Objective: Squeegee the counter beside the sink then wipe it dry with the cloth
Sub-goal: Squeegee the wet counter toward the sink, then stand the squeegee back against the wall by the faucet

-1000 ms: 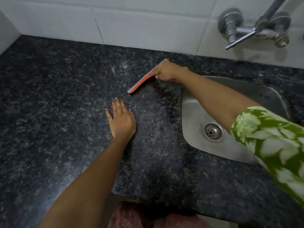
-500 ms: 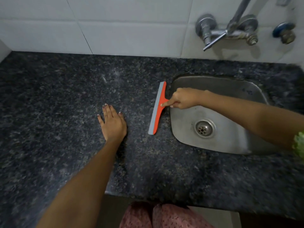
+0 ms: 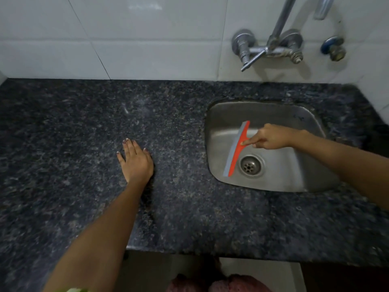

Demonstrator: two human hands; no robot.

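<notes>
My right hand [image 3: 271,137] was at the right of the frame, over the steel sink [image 3: 299,171], with its fingers curled round the handle of the orange squeegee [image 3: 236,148] and the forefinger stretched along it toward the blade. The squeegee hung inside the outline of the basin, its long edge running from the upper middle of the sink down toward the lower left, with the grey rubber strip on the left side and the orange back on the right. Its lower end sat just left of the round drain [image 3: 250,165]. I could not tell whether the blade touched the sink floor or was held above it.

My left hand [image 3: 135,161] lay flat on the dark speckled counter [image 3: 84,133] in the middle of the frame, fingers straight and close together, pointing toward the wall, holding nothing. It was well apart from the sink's left rim, with bare granite between.

Across the top of the frame ran the white tiled wall [image 3: 147,39]. A chrome tap [image 3: 269,49] was fixed to it at the upper right, above the basin, with a small blue-capped valve [image 3: 333,47] just to its right.
</notes>
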